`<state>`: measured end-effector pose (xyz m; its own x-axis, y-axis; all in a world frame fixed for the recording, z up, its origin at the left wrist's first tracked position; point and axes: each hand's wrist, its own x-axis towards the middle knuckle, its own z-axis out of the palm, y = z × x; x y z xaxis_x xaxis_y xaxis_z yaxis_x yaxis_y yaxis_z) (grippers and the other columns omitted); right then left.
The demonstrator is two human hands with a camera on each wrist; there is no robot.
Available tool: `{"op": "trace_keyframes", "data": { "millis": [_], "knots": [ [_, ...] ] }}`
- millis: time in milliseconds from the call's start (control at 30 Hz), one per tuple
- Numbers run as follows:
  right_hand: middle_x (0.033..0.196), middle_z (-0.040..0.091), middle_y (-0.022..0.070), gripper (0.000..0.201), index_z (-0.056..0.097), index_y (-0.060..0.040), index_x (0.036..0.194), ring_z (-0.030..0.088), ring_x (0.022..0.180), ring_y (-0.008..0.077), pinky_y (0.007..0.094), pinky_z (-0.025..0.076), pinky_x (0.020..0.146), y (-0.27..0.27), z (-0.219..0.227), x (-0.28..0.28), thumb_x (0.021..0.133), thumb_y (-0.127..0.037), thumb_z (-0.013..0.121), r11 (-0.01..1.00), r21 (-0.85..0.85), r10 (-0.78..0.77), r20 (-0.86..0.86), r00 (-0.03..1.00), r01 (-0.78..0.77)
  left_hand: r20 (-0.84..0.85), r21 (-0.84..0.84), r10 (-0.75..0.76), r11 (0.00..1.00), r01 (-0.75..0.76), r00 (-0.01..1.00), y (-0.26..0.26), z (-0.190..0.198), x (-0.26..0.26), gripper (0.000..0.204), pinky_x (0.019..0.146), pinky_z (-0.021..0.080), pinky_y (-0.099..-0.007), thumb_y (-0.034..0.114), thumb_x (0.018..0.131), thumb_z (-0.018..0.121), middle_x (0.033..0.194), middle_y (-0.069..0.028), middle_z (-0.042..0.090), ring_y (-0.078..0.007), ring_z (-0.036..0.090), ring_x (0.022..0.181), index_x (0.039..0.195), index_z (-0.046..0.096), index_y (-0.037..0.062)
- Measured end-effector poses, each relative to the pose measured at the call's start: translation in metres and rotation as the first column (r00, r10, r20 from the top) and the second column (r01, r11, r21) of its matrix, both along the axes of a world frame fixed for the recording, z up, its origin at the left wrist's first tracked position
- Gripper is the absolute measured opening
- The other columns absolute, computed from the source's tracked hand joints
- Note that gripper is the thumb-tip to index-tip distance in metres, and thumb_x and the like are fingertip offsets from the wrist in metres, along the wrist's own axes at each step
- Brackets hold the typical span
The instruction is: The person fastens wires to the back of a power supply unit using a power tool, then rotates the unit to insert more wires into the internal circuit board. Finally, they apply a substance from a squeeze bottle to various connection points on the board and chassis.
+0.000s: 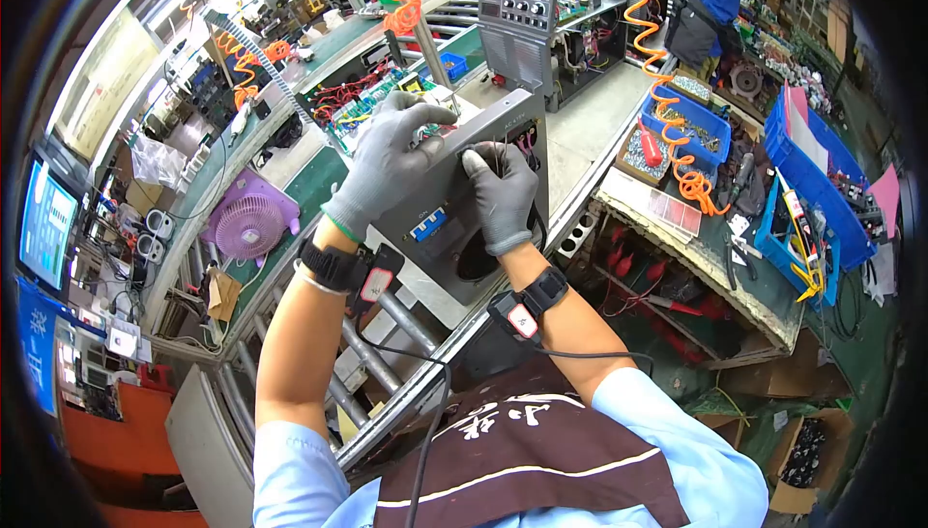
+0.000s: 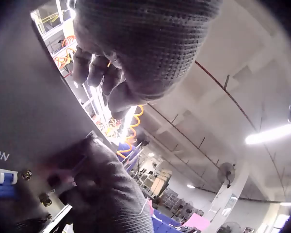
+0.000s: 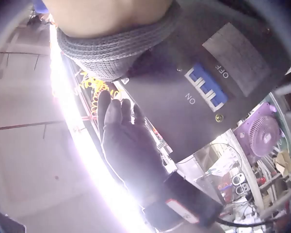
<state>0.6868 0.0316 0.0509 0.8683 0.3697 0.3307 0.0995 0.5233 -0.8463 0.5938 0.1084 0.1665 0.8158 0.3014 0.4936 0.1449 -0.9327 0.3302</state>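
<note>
A dark grey metal panel [image 1: 454, 170] with a blue-and-white breaker switch [image 1: 427, 225] stands tilted in front of me; in the right wrist view the switch [image 3: 207, 88] lies between ON and OFF lettering. My gloved left hand [image 1: 387, 156] is at the panel's top edge, its fingers reaching past it, fairly straight in the right wrist view. My gloved right hand [image 1: 505, 194] is at the panel's right part, fingers curled and thumb against them, by dark and reddish wires [image 1: 528, 139]. Its fingertips pinch a small part there, mostly hidden by the glove. Below it is a round dark opening [image 1: 476, 257].
Behind the panel lies a circuit board with wires [image 1: 362, 102]. Another grey machine [image 1: 517, 30] stands farther back. Metal rollers [image 1: 391, 330] run below. At right, a bench holds blue bins [image 1: 691, 127] under a coiled orange hose [image 1: 667, 93]. A purple fan [image 1: 249, 219] stands left.
</note>
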Motion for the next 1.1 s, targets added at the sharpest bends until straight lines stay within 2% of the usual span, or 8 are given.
{"op": "trace_keyframes", "data": {
  "millis": [100,233,300,367,500,600,833,1100],
  "knots": [
    [0.079,0.064,0.0007,0.009,0.065,-0.0001,0.088,0.055,0.070,0.0053,0.0203,0.046,0.067,0.001,-0.001,-0.001,0.080,-0.003,0.067,1.000,0.006,0.017,-0.030,0.999,-0.017,0.146,0.099,0.033,0.994,-0.048,0.989,-0.008,-0.007,-0.010,0.023,0.080,0.044,-0.0400,0.014,0.075,0.063,0.096,-0.0138,0.056,-0.0318,0.054,0.095,0.097,0.067,0.0118],
    [0.078,0.064,0.0006,0.007,0.065,-0.0007,0.088,0.055,0.069,0.0060,0.0208,0.046,0.066,0.005,0.001,0.001,0.081,-0.004,0.066,0.994,0.056,0.096,-0.112,0.989,-0.090,0.040,0.153,0.281,0.946,-0.284,0.959,-0.032,-0.018,-0.009,0.032,0.085,0.045,-0.0407,0.014,0.075,0.064,0.104,-0.0144,0.055,-0.0321,0.053,0.102,0.107,0.062,0.0111],
    [0.075,0.063,0.0009,0.004,0.063,-0.0003,0.084,0.055,0.065,0.0054,0.0205,0.046,0.062,0.003,0.002,0.006,0.082,-0.003,0.064,0.963,0.146,0.259,-0.240,0.936,-0.229,0.050,0.158,0.278,0.946,-0.283,0.959,-0.032,-0.030,-0.006,0.035,0.086,0.044,-0.0436,0.015,0.075,0.064,0.104,-0.0152,0.055,-0.0338,0.052,0.102,0.109,0.060,0.0114],
    [0.075,0.063,0.0009,0.003,0.064,-0.0006,0.084,0.055,0.065,0.0053,0.0205,0.046,0.062,-0.003,0.004,0.006,0.082,-0.003,0.063,0.955,0.141,0.290,-0.261,0.921,-0.261,0.065,0.331,0.341,0.879,-0.343,0.938,-0.028,-0.042,-0.002,0.036,0.086,0.043,-0.0441,0.015,0.074,0.065,0.104,-0.0160,0.055,-0.0347,0.052,0.101,0.109,0.060,0.0104],
    [0.076,0.064,0.0008,0.003,0.065,-0.0008,0.084,0.056,0.065,0.0054,0.0204,0.047,0.062,-0.015,0.011,0.011,0.083,-0.002,0.062,0.918,0.175,0.395,-0.339,0.854,-0.355,0.060,0.332,0.360,0.872,-0.358,0.931,-0.028,-0.044,0.000,0.034,0.084,0.043,-0.0447,0.011,0.072,0.064,0.101,-0.0158,0.056,-0.0355,0.053,0.098,0.106,0.061,0.0089],
    [0.077,0.064,0.0010,0.003,0.065,-0.0006,0.083,0.056,0.065,0.0056,0.0204,0.047,0.062,-0.017,0.012,0.014,0.083,-0.002,0.062,0.921,0.076,0.386,-0.295,0.874,-0.381,0.060,0.328,0.343,0.880,-0.343,0.937,-0.024,-0.045,0.000,0.035,0.081,0.043,-0.0432,0.015,0.073,0.065,0.101,-0.0137,0.056,-0.0322,0.054,0.097,0.108,0.060,0.0103],
    [0.076,0.065,0.0017,0.005,0.066,0.0004,0.083,0.056,0.065,0.0055,0.0205,0.047,0.062,-0.010,0.009,0.015,0.082,-0.003,0.063,0.921,0.071,0.388,-0.249,0.887,-0.383,0.092,0.277,0.333,0.897,-0.345,0.938,-0.024,-0.043,0.001,0.032,0.080,0.045,-0.0429,0.010,0.072,0.065,0.098,-0.0158,0.058,-0.0345,0.056,0.094,0.103,0.062,0.0080],
    [0.072,0.064,0.0019,0.005,0.067,0.0004,0.079,0.055,0.062,0.0060,0.0223,0.047,0.059,-0.002,0.009,0.012,0.080,-0.004,0.065,0.969,-0.008,0.240,-0.217,0.946,-0.248,0.069,0.202,0.375,0.902,-0.381,0.924,-0.026,-0.042,0.005,0.030,0.078,0.043,-0.0429,0.021,0.073,0.069,0.095,-0.0136,0.057,-0.0333,0.055,0.092,0.101,0.063,0.0104]
  ]
}}
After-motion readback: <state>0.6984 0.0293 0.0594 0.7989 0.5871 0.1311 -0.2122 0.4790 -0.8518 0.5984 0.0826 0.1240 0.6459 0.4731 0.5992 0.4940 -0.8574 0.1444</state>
